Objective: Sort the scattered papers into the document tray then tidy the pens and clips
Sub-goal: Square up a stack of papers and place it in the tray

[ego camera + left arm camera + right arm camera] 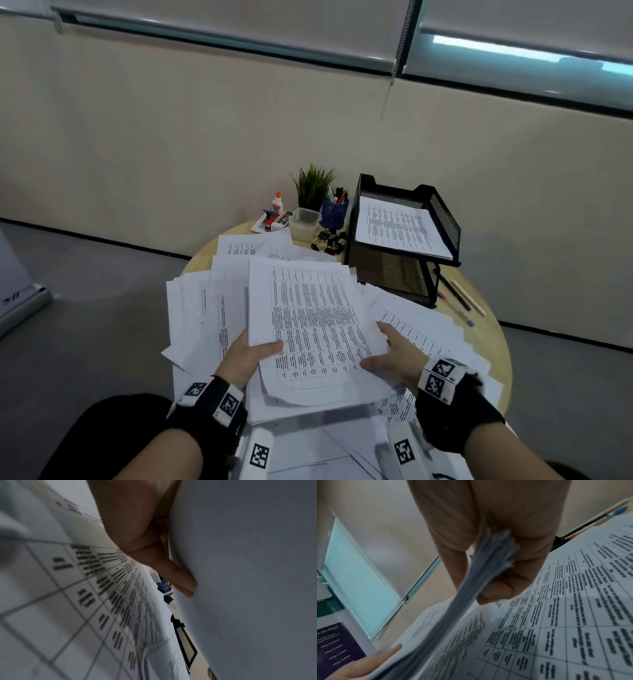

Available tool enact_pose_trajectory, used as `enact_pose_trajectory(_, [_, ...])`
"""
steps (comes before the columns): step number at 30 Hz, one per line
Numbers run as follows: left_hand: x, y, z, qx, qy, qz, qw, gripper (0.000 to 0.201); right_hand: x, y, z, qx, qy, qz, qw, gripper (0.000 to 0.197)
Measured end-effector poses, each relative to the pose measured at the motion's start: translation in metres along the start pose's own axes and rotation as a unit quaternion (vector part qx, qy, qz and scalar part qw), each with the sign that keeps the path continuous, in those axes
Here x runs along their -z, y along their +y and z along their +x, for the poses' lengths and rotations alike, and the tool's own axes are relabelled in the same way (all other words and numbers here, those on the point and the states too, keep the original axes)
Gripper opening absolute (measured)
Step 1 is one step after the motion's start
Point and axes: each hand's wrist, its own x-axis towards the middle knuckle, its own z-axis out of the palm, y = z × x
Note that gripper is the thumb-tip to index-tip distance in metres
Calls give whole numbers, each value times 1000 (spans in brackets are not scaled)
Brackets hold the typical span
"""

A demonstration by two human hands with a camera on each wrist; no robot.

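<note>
A stack of printed papers [308, 325] is lifted above the round table [493, 322], held by both hands. My left hand [251, 353] grips its near left edge, thumb on top. My right hand [390, 356] grips the near right edge; in the right wrist view the stack's edge [496, 550] sits between thumb and fingers. More scattered papers [428, 329] lie under and around it. The black mesh document tray [442, 219] stands at the back right with a printed sheet [397, 226] in its top tier. Loose pens [459, 294] lie right of the tray. Binder clips [329, 241] sit left of it.
At the table's back stand a blue pen cup [334, 212], a clear plastic box [305, 222], a small potted plant [313, 185], a glue bottle [277, 202] and a stapler [272, 219]. A beige wall rises behind. Grey floor surrounds the table.
</note>
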Motion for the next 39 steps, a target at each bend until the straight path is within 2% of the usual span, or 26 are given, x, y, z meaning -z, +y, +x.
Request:
enact_pose_trajectory(3, [6,2,1,4,-8,4,1000,69,-3,-3,-2,22,13,6,1000,65])
enact_pose_trajectory(6, [13,7,0,-3,11,-21,1000,65,-8,3,-5,4,21,17,1000,54])
enact_pose_trajectory(8, [20,11,1,-14,35,-51,998,62,-11,13,-7,4,-14,-44,999,51])
enact_pose_trajectory(10, [30,14,4,-27,83,-74,993,49,-13,21,-13,18,-50,-161,985,51])
enact_pose_trajectory(11, [36,14,7,-32,102,-84,991,42,-14,25,-15,28,-62,-215,974,57])
enact_pose_trajectory(12, [41,15,8,-35,120,-90,988,36,-15,28,-17,39,-75,-264,961,71])
enact_pose_trajectory(14, [47,17,10,-46,150,-86,984,31,-20,38,-19,45,-84,-318,943,124])
enact_pose_trajectory(15, [50,17,11,-49,163,-90,981,32,-24,43,-20,32,-86,-334,938,143])
enact_pose_trajectory(17, [55,17,12,-48,185,-99,976,39,-35,51,-24,6,-81,-374,924,150])
enact_pose_trajectory(20, [63,17,16,-46,199,-102,973,40,-47,54,-27,9,-42,-421,906,131])
enact_pose_trajectory(25, [63,29,15,-38,197,-134,971,43,-57,42,-31,-3,-11,-408,913,105])
enact_pose_trajectory(27, [61,34,13,-44,184,-149,971,45,-48,36,-32,17,10,-352,936,70])
enact_pose_trajectory(29, [62,36,10,-47,174,-158,971,46,-29,31,-32,35,27,-246,968,32])
enact_pose_trajectory(30, [63,37,9,-45,171,-162,971,46,-19,30,-33,35,36,-186,981,23])
enact_pose_trajectory(32, [64,35,9,-41,169,-161,972,45,3,31,-30,10,65,-71,995,19])
enact_pose_trajectory(35, [64,31,13,-41,172,-143,974,44,32,29,-32,-2,124,54,991,12])
enact_pose_trajectory(39, [66,26,18,-39,189,-126,973,45,60,21,-33,13,153,136,979,12])
